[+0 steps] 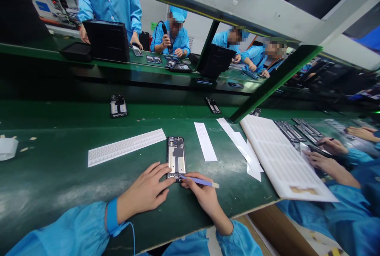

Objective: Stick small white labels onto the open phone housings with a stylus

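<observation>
An opened phone frame lies on the green bench in front of me, its inner side up. My left hand is flat beside it with fingers spread, and the fingertips rest on its lower left edge. Pinched in my right hand are purple tweezers, their tip at the lower end of the phone frame. Whether the tip grips a small part is too fine to make out. A blue wrist strap with a cord circles my left wrist.
A long sticker sheet lies left of the phone frame, a shorter sheet right of it. Farther right are white strips and a white foam tray. More phone frames sit behind. A co-worker's hands work at right; a green post slants upward.
</observation>
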A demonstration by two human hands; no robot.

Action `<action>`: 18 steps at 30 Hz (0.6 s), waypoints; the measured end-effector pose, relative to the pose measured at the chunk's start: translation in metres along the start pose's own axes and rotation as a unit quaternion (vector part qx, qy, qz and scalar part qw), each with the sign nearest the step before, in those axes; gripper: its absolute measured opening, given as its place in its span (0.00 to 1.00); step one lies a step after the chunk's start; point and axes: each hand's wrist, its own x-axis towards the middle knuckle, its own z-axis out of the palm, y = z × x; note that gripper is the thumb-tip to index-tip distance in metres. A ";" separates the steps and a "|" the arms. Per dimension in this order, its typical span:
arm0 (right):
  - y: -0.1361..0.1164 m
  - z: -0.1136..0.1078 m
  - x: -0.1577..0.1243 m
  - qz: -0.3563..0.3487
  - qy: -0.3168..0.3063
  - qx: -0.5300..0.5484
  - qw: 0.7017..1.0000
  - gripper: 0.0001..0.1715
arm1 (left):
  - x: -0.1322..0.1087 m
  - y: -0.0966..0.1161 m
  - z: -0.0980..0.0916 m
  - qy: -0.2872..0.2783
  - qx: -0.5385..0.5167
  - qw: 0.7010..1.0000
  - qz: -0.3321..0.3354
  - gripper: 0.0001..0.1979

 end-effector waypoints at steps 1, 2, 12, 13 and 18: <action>0.001 0.000 0.000 0.000 0.007 0.002 1.000 0.19 | 0.000 0.000 0.000 0.001 0.000 1.000 0.000 0.19; 0.002 0.000 0.000 -0.001 0.014 0.009 1.000 0.20 | 0.000 0.000 0.000 0.002 0.000 1.000 -0.001 0.19; 0.000 -0.001 -0.002 0.012 -0.015 0.015 1.000 0.19 | 0.000 0.000 0.002 0.008 -0.017 1.000 -0.011 0.16; 0.000 0.000 -0.002 0.011 -0.014 0.012 1.000 0.19 | 0.000 0.000 0.002 0.007 -0.017 1.000 -0.013 0.16; -0.001 0.000 -0.001 -0.003 -0.020 -0.012 1.000 0.15 | 0.000 0.000 0.002 0.005 -0.014 1.000 -0.016 0.16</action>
